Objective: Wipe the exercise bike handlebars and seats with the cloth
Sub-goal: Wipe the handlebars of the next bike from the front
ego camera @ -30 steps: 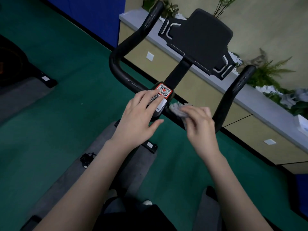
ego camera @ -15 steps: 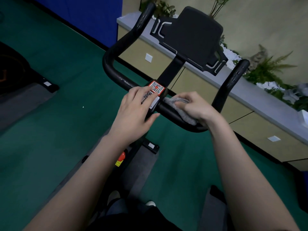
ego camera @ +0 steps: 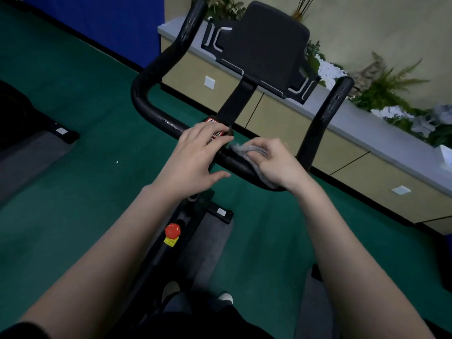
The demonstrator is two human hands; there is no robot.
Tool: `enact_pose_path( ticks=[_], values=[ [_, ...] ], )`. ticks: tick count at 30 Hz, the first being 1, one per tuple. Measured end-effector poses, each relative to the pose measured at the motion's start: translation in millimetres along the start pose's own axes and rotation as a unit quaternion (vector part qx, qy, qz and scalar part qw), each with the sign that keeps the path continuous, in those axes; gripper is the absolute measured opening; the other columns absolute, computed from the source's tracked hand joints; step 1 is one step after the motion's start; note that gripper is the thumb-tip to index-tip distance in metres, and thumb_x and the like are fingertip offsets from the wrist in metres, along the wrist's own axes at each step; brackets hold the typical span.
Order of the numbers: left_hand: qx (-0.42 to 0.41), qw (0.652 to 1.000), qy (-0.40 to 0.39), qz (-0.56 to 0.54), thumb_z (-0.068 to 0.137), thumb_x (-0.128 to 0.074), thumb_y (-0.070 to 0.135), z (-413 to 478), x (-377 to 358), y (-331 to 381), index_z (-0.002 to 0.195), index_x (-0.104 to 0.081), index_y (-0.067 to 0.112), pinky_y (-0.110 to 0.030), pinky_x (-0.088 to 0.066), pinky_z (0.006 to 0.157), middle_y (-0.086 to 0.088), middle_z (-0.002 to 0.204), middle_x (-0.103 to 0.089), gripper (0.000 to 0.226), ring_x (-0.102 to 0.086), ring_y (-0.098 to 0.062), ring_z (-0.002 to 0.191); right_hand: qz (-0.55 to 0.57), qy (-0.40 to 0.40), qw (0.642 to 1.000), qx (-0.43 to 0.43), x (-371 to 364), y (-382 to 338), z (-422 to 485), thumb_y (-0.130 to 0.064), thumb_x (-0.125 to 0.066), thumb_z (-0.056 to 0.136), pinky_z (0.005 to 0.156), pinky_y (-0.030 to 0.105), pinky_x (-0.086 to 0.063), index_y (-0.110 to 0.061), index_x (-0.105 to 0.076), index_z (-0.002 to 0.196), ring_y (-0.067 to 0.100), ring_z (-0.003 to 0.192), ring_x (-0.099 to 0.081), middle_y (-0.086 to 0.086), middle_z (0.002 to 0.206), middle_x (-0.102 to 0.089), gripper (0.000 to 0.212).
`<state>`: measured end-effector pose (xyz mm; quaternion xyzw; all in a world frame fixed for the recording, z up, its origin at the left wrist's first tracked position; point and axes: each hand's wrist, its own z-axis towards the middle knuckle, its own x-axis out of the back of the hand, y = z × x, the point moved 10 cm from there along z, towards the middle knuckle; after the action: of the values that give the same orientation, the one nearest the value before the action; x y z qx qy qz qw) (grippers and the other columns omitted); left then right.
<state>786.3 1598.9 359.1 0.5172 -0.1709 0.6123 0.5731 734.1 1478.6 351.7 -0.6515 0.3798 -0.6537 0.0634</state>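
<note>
While the right hand curls its fingers round the grey cloth, pressing it on the black handlebar crossbar, right of centre, left hand rests flat on the centre clamp, fingers loosely spread, red knob below.

The left hand covers most of the sticker, and the print that shows is unreadable. The right hand hides much of the cloth. Together, hand and cloth cover the right bend of the handlebar. The yellow label is too small to read. A machine is cut by the left edge, a white box by the right.
</note>
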Motion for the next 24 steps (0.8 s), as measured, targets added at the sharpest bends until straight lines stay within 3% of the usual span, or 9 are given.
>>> enact_pose_path(
  ticks=[3,5,7,9,12,15,18,22,24],
  values=[
    [-0.001,1.000,-0.002,-0.009,0.069,-0.081,0.039,0,1,-2,0.132,-0.051,0.011,-0.035,-0.022,0.105,-0.005,0.138,-0.045,0.076,-0.035,-0.025,0.130,-0.040,0.068,0.996,0.034,22,2,-28,-0.007,-0.055,0.092,0.063,0.001,-0.033,-0.016,-0.070,0.102,0.004,0.075,-0.055,-0.010,0.082,-0.061,0.020],
    [-0.001,1.000,0.000,-0.014,0.069,-0.081,0.038,0,1,-3,0.132,-0.051,0.012,-0.035,-0.021,0.105,-0.004,0.138,-0.046,0.074,-0.035,-0.025,0.130,-0.045,0.123,0.990,0.050,26,-1,-44,-0.001,-0.056,0.090,0.072,0.001,-0.037,-0.010,-0.070,0.102,0.011,0.082,-0.060,-0.003,0.087,-0.066,0.021],
    [0.001,1.000,0.006,-0.014,0.069,-0.081,0.037,0,1,-3,0.131,-0.053,0.012,-0.038,-0.023,0.105,-0.005,0.137,-0.046,0.072,-0.035,-0.025,0.130,-0.050,0.177,0.981,0.065,17,-10,-53,0.005,-0.054,0.089,0.088,0.020,-0.045,-0.003,-0.068,0.105,0.023,0.095,-0.061,0.009,0.099,-0.068,0.023],
    [0.002,1.000,0.010,-0.018,0.069,-0.081,0.034,0,1,-4,0.129,-0.054,0.012,-0.039,-0.025,0.104,-0.005,0.137,-0.047,0.070,-0.035,-0.025,0.129,-0.046,0.226,0.970,0.078,8,-20,-59,0.009,-0.053,0.087,0.092,0.039,-0.047,0.001,-0.067,0.107,0.031,0.098,-0.059,0.014,0.101,-0.066,0.025],
    [-0.002,1.000,0.008,-0.015,0.072,-0.079,0.032,0,0,-3,0.129,-0.055,0.013,-0.039,-0.026,0.103,-0.005,0.137,-0.046,0.065,-0.036,-0.026,0.129,-0.055,0.256,0.959,0.111,4,-21,-71,0.014,-0.054,0.085,0.096,0.043,-0.046,0.003,-0.066,0.108,0.032,0.102,-0.058,0.015,0.106,-0.066,0.028],
    [-0.012,1.000,0.011,0.009,0.074,-0.076,0.035,-1,-1,-1,0.126,-0.057,0.014,-0.041,-0.028,0.102,-0.006,0.137,-0.047,0.059,-0.038,-0.028,0.129,-0.056,0.297,0.947,0.109,13,-8,-93,0.015,-0.055,0.084,0.102,0.040,-0.043,0.002,-0.066,0.110,0.027,0.108,-0.059,0.012,0.112,-0.066,0.031],
    [-0.020,0.999,0.017,0.036,0.077,-0.071,0.039,-2,-3,1,0.122,-0.060,0.015,-0.039,-0.027,0.102,-0.007,0.137,-0.047,0.052,-0.039,-0.028,0.129,0.014,0.371,0.925,0.085,22,4,-122,0.014,-0.055,0.086,0.101,0.031,-0.045,0.001,-0.066,0.112,0.019,0.109,-0.060,0.006,0.114,-0.065,0.031],
    [-0.027,0.999,0.013,0.036,0.080,-0.068,0.040,-3,-4,0,0.119,-0.062,0.016,-0.038,-0.027,0.103,-0.007,0.138,-0.047,0.046,-0.038,-0.027,0.131,0.162,0.449,0.878,-0.028,11,31,-161,-0.001,-0.051,0.090,0.086,0.009,-0.045,-0.010,-0.066,0.110,-0.005,0.099,-0.061,-0.008,0.105,-0.068,0.026],
    [-0.030,0.999,0.007,0.025,0.081,-0.069,0.038,-3,-4,-1,0.119,-0.062,0.015,-0.039,-0.026,0.104,-0.007,0.138,-0.046,0.045,-0.037,-0.027,0.132,0.256,0.442,0.854,-0.099,-11,47,-170,0.002,-0.052,0.092,0.081,0.007,-0.046,-0.018,-0.066,0.102,-0.005,0.094,-0.063,-0.013,0.101,-0.068,0.026]
  ],
)
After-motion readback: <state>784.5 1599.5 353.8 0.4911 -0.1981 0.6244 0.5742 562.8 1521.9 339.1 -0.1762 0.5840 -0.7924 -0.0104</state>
